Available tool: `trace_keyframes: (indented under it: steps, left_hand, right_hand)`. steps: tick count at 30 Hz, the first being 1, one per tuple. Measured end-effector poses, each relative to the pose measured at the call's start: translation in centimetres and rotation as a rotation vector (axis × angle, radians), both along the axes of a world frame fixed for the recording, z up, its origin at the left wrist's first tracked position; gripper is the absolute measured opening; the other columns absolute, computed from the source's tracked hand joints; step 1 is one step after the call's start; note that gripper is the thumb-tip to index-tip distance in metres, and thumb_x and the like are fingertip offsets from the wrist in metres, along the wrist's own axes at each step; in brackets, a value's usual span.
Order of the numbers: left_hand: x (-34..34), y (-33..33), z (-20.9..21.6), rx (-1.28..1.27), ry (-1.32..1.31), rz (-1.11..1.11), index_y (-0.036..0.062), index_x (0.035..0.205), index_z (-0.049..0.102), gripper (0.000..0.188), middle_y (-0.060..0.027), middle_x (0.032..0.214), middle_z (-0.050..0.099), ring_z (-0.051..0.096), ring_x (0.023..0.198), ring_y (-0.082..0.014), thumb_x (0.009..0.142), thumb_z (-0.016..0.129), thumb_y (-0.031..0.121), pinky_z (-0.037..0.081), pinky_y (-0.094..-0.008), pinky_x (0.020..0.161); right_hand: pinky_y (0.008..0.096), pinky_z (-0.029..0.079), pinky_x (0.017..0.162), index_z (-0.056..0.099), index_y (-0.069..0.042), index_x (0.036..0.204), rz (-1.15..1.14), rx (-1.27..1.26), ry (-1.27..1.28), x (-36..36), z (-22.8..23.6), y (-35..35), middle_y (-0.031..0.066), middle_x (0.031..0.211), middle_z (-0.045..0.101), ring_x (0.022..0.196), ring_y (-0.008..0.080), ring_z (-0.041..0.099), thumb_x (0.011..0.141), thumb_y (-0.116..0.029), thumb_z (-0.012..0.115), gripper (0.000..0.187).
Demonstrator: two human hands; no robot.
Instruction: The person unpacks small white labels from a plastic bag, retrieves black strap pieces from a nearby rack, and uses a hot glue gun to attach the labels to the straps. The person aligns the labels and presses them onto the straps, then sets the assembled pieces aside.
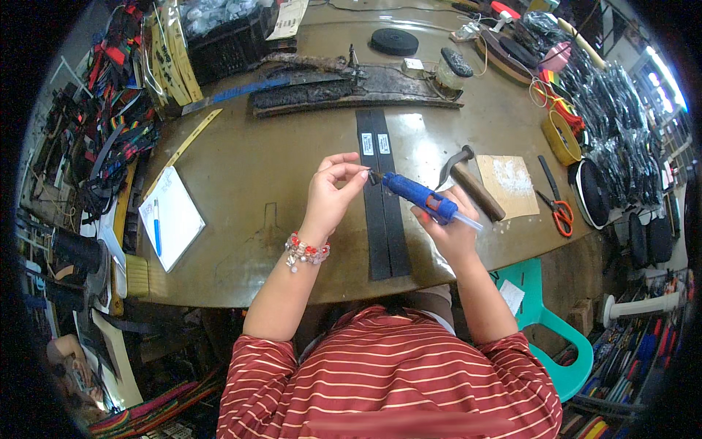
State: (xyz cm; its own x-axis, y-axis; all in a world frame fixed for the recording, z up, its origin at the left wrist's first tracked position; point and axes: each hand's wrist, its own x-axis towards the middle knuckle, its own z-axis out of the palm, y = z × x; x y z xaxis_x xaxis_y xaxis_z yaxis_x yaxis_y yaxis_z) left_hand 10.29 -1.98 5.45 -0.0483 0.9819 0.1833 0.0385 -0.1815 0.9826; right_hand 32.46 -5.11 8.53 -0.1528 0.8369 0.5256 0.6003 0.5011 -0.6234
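Over the middle of the table, my left hand [338, 192] pinches a small black piece [374, 178] between thumb and fingertips. My right hand [452, 228] is wrapped round a blue glue gun [418, 196], its tip pointing left, close to that piece. A pale, translucent glue stick [468, 222] pokes out of the gun's back end. Beneath both hands lie two flat black straps [387, 241] side by side, each with a white label near its far end. Just beyond the right hand rests a hammer [478, 192] with a wooden handle.
Orange-handled scissors [561, 212] and a stained cardboard sheet [510, 186] lie at right. White paper [172, 218] with a blue pen [156, 227] is at left. Across the back stretches a dark worn board [351, 91], with a black webbing roll [393, 42] behind it. A green chair [563, 336] stands below right.
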Motion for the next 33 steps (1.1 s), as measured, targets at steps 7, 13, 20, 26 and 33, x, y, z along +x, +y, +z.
trace_keyframes:
  steps: [7, 13, 20, 26, 33]
  left_hand:
    - [0.0, -0.2, -0.4, -0.172, -0.364, -0.122, 0.0060, 0.096, 0.069, 0.011, -0.0006, 0.120, 0.056, 0.055, 0.088, -0.0054, 0.088, 0.062, 0.010, 0.045, -0.0211, 0.069]
    - [0.7, -0.4, -0.6, -0.316, -0.615, -0.309, 0.0085, 0.102, 0.063, 0.012, 0.0027, 0.086, 0.064, 0.060, 0.071, -0.0039, 0.092, 0.059, 0.015, 0.050, -0.0172, 0.056]
    - [3.3, -1.6, -0.5, -0.551, -0.569, -0.504, 0.0067, 0.101, 0.061, 0.012, 0.0010, 0.083, 0.063, 0.060, 0.068, -0.0030, 0.093, 0.058, 0.015, 0.048, -0.0159, 0.053]
    - [5.0, -4.2, 1.8, -0.655, -0.635, -0.701, 0.0052, 0.097, 0.059, 0.011, 0.0001, 0.082, 0.063, 0.059, 0.067, -0.0028, 0.092, 0.059, 0.015, 0.048, -0.0161, 0.052]
    - [5.9, -7.1, 2.8, -0.738, -0.755, -0.822, 0.0044, 0.096, 0.058, 0.010, 0.0011, 0.083, 0.059, 0.057, 0.069, -0.0038, 0.093, 0.056, 0.014, 0.046, -0.0160, 0.053]
  right_hand:
    - [0.0321, 0.040, 0.053, 0.063, -0.001, 0.080, 0.047, -0.062, -0.134, 2.0, -1.2, -0.4, 0.0061, 0.065, 0.052, 0.057, 0.0186, 0.050, 0.072, -0.022, 0.079, 0.027]
    - [0.0313, 0.045, 0.068, 0.068, -0.005, 0.096, -0.748, -0.256, 0.236, 16.6, -3.0, 6.0, 0.0067, 0.070, 0.061, 0.070, 0.0146, 0.056, 0.081, -0.037, 0.071, 0.036]
    - [0.0616, 0.029, 0.097, 0.054, -0.012, 0.125, -0.978, -0.396, -0.265, 23.7, -8.5, 5.8, 0.0202, 0.122, 0.053, 0.120, 0.0355, 0.047, 0.079, -0.072, 0.050, 0.075]
    - [0.0282, 0.047, 0.078, 0.065, -0.001, 0.099, -0.567, 0.004, 0.475, 12.7, -3.3, -1.2, 0.0121, 0.100, 0.062, 0.092, 0.0200, 0.059, 0.082, -0.006, 0.068, 0.018]
    - [0.0262, 0.050, 0.071, 0.067, 0.001, 0.086, 0.448, -0.375, 0.787, 4.3, -3.4, -3.7, 0.0105, 0.089, 0.067, 0.080, 0.0172, 0.064, 0.076, 0.006, 0.070, 0.012]
